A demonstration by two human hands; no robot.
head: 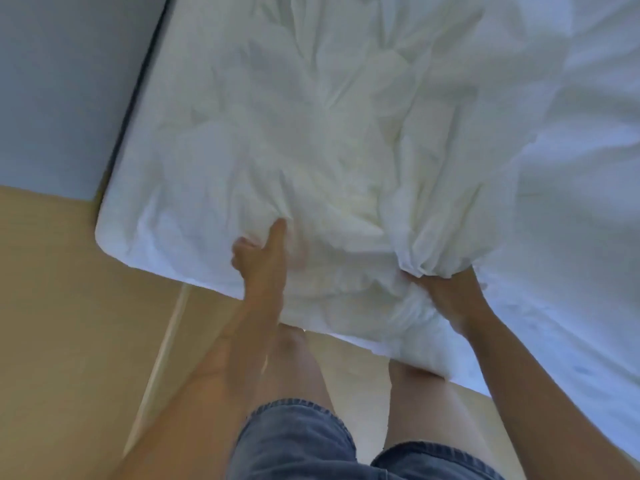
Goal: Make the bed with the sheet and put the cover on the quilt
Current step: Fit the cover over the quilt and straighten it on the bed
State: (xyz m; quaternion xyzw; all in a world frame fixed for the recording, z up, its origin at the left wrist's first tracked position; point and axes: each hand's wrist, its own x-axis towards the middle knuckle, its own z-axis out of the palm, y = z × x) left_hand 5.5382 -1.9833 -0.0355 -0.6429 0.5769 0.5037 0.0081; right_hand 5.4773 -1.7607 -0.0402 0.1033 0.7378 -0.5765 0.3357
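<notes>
Two hands on the job, and both are busy with one big heap of white cloth (329, 133) lying crumpled across one bed (114, 233); sheet or quilt cover, we cannot tell which from up here. Our left hand (261, 263) has its fingers curled into a fold near the bed's rounded corner, thumb stretched out along the cloth. Our right hand (446, 292) is clamped tight round one gathered bunch of the same cloth, the pleats fanning out above the fist, right at the near edge of the bed. The two hands are well apart, with the cloth rumpled between them and spilling a little over the edge in front of our two bare legs (294, 362). One pair of denim shorts (294, 441) shows at the bottom. The bed top is white all over. Under us is a light wooden floor (69, 306) with one pale strip (166, 348) running across it; beyond the corner a plain bluish-grey wall (62, 81) runs alongside the bed, a dark gap between them
</notes>
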